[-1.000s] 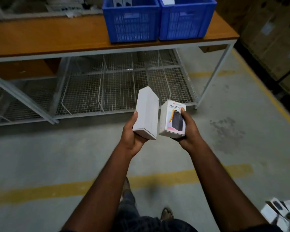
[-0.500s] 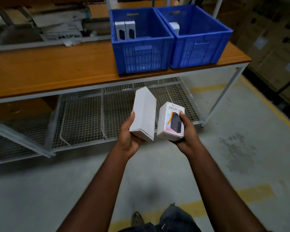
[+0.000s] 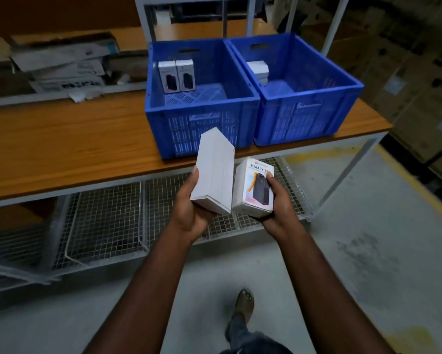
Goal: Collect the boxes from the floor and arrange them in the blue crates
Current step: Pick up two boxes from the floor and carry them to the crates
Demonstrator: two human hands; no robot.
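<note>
We held two boxes, one in each hand.
Our left hand (image 3: 189, 210) gripped a plain white box (image 3: 213, 172); our right hand (image 3: 278, 208) gripped a printed box (image 3: 253, 190). Two blue crates (image 3: 202, 123) sat on the wooden table (image 3: 61, 149), with three small boxes (image 3: 176, 75) inside.

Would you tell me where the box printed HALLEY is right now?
It is in the right hand, centre of the head view, beside the plain white box, before the wooden table.
</note>
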